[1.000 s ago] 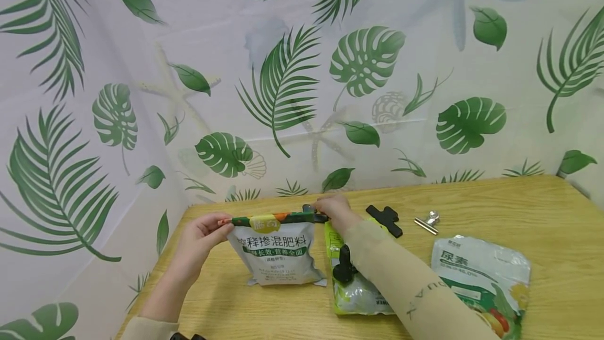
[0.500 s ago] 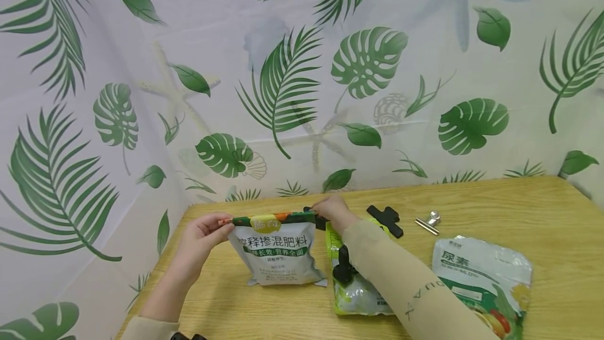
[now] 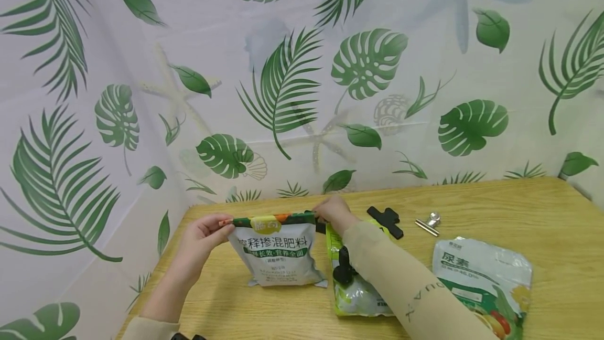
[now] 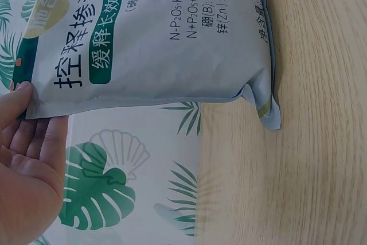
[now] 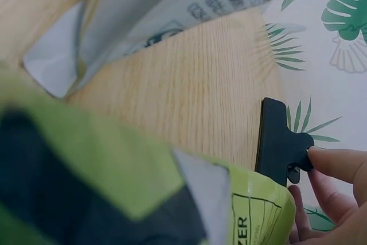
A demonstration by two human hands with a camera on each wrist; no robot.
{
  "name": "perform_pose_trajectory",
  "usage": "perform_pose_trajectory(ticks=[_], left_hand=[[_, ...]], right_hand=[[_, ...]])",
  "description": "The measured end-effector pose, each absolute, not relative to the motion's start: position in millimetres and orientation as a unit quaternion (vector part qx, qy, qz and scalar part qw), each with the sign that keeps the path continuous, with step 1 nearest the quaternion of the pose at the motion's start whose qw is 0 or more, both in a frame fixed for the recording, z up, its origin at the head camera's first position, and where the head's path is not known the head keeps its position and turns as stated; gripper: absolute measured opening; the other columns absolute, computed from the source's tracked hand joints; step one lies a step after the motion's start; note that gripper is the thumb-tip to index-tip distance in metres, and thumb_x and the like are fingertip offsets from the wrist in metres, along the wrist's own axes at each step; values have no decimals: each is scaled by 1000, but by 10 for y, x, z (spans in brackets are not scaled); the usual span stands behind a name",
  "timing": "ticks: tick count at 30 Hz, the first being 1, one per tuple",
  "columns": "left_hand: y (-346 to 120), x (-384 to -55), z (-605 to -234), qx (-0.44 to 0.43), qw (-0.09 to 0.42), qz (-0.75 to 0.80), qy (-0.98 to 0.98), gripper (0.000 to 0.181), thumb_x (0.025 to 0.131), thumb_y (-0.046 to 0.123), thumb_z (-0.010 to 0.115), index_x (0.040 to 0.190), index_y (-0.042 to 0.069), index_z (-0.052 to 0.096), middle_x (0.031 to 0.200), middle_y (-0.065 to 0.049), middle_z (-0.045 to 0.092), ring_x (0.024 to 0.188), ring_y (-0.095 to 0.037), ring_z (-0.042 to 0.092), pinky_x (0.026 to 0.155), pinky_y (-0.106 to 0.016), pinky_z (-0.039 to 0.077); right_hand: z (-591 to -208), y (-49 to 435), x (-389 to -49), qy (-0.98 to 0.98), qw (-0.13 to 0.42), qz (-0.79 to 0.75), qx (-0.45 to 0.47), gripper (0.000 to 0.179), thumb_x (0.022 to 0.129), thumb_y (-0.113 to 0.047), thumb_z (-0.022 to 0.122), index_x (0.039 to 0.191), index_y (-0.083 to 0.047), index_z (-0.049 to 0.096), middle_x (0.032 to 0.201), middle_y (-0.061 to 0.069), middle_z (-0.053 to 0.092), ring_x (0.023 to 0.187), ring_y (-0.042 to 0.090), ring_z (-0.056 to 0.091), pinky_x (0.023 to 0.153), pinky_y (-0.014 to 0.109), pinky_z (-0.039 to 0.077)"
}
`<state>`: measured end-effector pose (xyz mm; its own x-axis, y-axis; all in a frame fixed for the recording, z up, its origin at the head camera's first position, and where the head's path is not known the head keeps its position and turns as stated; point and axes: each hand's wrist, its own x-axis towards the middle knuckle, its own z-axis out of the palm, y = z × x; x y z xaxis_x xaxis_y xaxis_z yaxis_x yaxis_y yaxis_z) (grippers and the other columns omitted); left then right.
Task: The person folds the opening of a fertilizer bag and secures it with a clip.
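Note:
My left hand [image 3: 204, 237] pinches the upper left corner of a white fertilizer bag [image 3: 280, 256], thumb in front. The bag stands upright on the table, its top folded into a dark green and orange strip. By the strip's right end, my right hand [image 3: 337, 215] holds a black bag clip [image 5: 281, 142]. Thumb and fingers pinch the clip's handle in the right wrist view. Part of this clip is hidden behind the bag's top corner in the head view. A lime-green bag [image 3: 355, 298] lies under my right forearm, with another black clip [image 3: 344, 266] on it.
Behind the right forearm lies a spare black clip [image 3: 387, 221], with a silver metal clip [image 3: 428, 223] to its right. A white and green bag [image 3: 464, 256] lies at the right of the wooden table [image 3: 557, 235]. Leaf-print cloth [image 3: 415, 135] hangs behind.
The black clip in my right hand has dropped slightly and tilted, so less of it shows above the bag's right corner. My left hand and the fertilizer bag have stayed in place.

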<state>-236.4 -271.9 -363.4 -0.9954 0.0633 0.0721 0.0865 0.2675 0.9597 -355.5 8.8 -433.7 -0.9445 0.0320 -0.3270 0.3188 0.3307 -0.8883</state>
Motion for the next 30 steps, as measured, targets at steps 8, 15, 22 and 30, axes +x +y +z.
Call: perform_pose_trajectory(ticks=[8, 15, 22, 30], left_hand=[[-2712, -2345, -3641, -37, 10, -603, -797, 19, 105, 2, 64, 119, -9, 69, 88, 17, 72, 86, 0, 68, 86, -20, 58], [-2709, -2345, -3670, -36, 11, -609, -792, 17, 105, 2, 64, 118, -7, 70, 88, 17, 73, 87, 0, 69, 87, -19, 59], [-2702, -2340, -3689, -42, 14, -610, -791, 15, 104, 2, 64, 116, -4, 71, 88, 17, 73, 87, 1, 69, 87, -20, 58], [-2687, -2334, -3691, -43, 17, -610, -791, 13, 104, 3, 65, 114, 0, 73, 88, 17, 73, 87, 0, 68, 87, -20, 58]], right_hand=[[-4305, 107, -3565, 816, 120, -558, 89, 22, 101, -7, 69, 119, 3, 77, 134, 22, 71, 126, 38, 66, 111, 47, 53], [-4243, 171, -3545, 797, 119, -586, 80, 24, 100, -5, 69, 121, 4, 75, 143, 22, 65, 130, 39, 64, 115, 48, 50], [-4229, 270, -3555, 786, 121, -601, 81, 28, 100, -6, 70, 126, 4, 69, 142, 23, 63, 127, 39, 65, 115, 50, 49], [-4118, 410, -3602, 797, 114, -591, 50, 34, 100, -7, 70, 129, 10, 70, 142, 27, 65, 129, 40, 66, 112, 44, 54]])
